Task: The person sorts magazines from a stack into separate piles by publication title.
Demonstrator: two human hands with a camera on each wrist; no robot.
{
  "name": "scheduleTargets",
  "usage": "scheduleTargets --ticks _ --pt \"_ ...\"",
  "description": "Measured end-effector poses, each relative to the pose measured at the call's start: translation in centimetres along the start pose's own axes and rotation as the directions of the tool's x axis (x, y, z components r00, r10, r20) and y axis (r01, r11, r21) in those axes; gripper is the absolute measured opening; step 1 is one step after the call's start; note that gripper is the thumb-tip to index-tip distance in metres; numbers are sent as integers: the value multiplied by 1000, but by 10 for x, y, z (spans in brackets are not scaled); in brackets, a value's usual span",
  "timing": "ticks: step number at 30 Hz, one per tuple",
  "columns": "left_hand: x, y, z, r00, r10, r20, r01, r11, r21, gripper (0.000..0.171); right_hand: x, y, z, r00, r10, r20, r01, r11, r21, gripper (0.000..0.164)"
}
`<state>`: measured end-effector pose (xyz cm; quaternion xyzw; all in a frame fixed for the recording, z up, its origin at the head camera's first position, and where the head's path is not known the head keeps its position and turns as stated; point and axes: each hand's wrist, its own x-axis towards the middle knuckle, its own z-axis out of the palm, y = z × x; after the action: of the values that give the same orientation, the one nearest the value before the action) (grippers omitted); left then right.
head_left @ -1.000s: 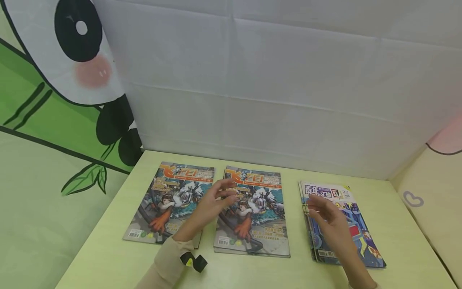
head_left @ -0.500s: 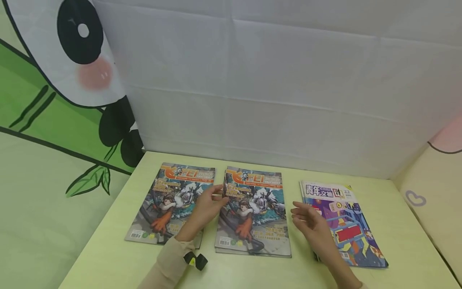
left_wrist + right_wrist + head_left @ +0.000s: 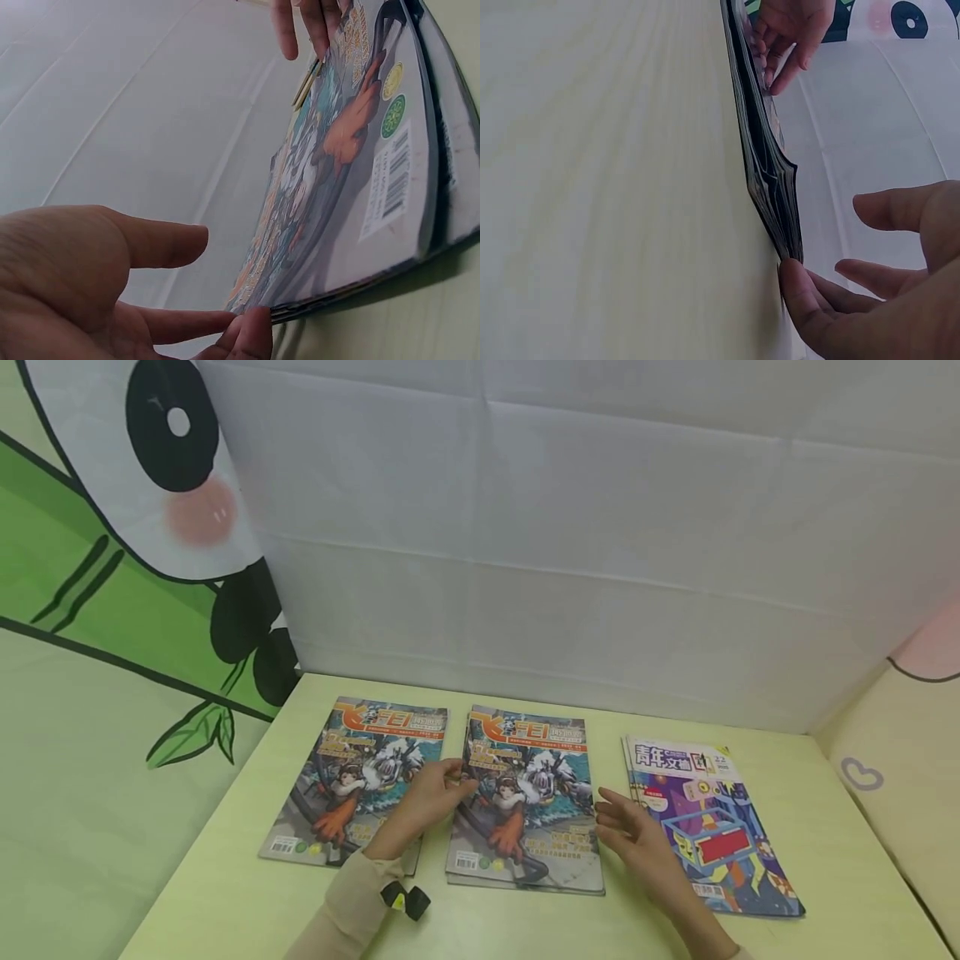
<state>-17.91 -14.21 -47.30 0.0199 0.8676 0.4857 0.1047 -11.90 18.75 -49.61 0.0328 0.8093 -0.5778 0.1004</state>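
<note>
Middle pile (image 3: 525,814) lies flat on table (image 3: 517,931), between left magazine (image 3: 356,789) and right pile (image 3: 723,843). Left hand (image 3: 424,800) at its left edge: fingertips touching, thumb apart. Right hand (image 3: 639,843) at its right edge: lower fingertips touching, thumb clear, fingers slightly spread.

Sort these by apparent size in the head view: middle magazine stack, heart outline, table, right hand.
Largest to smallest:
1. Table
2. Middle magazine stack
3. Right hand
4. Heart outline

Glossy paper magazines (image 3: 525,814), smooth table (image 3: 810,827)
</note>
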Motion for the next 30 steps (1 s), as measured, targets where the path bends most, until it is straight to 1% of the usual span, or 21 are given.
scheduleTargets --ticks 4,6,11,14,19,25,27,30 --pt "-1 0 1 1000 1 -12 0 1000 13 57 1 1 2 1000 14 5 -14 1000 22 58" --pt "-2 -1 2 1000 7 -15 -7 1000 0 55 1 1 2 1000 19 1 -19 1000 22 57" --pt "-2 -1 8 999 32 6 -32 999 -3 55 0 -1 1 998 40 -43 -40 999 -4 55" --pt "-4 0 12 999 45 18 -45 999 -3 55 -2 -3 0 997 51 -66 -51 999 0 55" --pt "-7 4 14 999 46 23 -45 998 -40 55 -2 -3 -2 996 57 -73 -55 998 30 57" --pt "-8 4 15 1000 16 26 -13 994 -105 57 1 2 -7 993 57 -105 -51 997 61 55" --pt "-8 4 16 1000 15 27 -12 992 -123 57 2 3 -10 993 60 -104 -54 997 61 54" --pt "-7 3 16 999 20 30 -16 991 -136 56 5 3 -14 994 70 -79 -65 995 69 56"
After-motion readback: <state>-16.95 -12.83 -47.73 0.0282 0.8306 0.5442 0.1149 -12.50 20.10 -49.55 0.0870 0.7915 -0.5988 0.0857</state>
